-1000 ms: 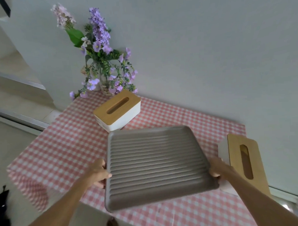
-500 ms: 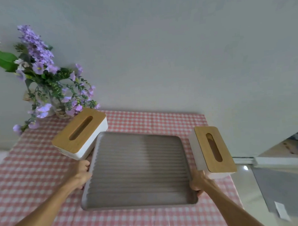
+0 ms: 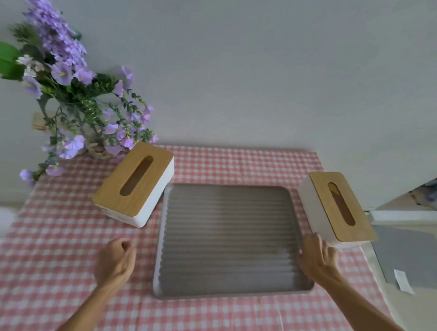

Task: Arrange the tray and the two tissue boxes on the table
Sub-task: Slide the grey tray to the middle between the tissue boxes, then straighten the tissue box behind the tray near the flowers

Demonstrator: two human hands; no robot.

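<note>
Between tissue boxes (image 3: 134, 184): tray (image 3: 230, 236) flat, left edge free.

The grey tray (image 3: 230, 239), ridged across its floor with a low raised rim, lies flat on the bench between the left hand (image 3: 115, 260) and the right hand (image 3: 317, 258), its right edge touching the right hand; one white tissue box (image 3: 135, 186) with a slotted wooden lid sits angled beyond the left hand, just beside the tray's far left corner; the other tissue box (image 3: 338, 208) stands just beyond the right hand.
</note>
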